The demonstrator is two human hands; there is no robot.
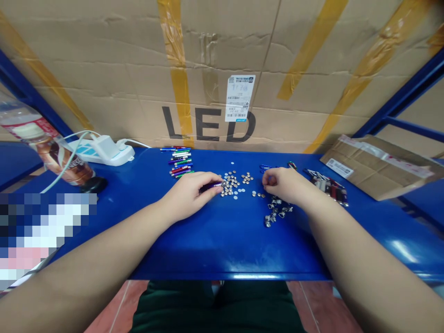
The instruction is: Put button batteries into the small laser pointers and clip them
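My left hand is closed around a small dark purple metal tube, like a mini flashlight body, with its silvery end toward the right. Just beyond that end lie many button cells and some small whitish discs. My right hand has thumb and fingers pinched together above the table; whatever is between them, if anything, is too small to make out. Below it sits a loose pile of small shiny metal caps. A smaller group of button cells lies between the hands.
Coloured metal tubes lie stacked behind my left hand. Blue carabiner clips and a row of finished-looking tubes with clips lie around my right. A carton, a power strip and a drink bottle flank the blue table.
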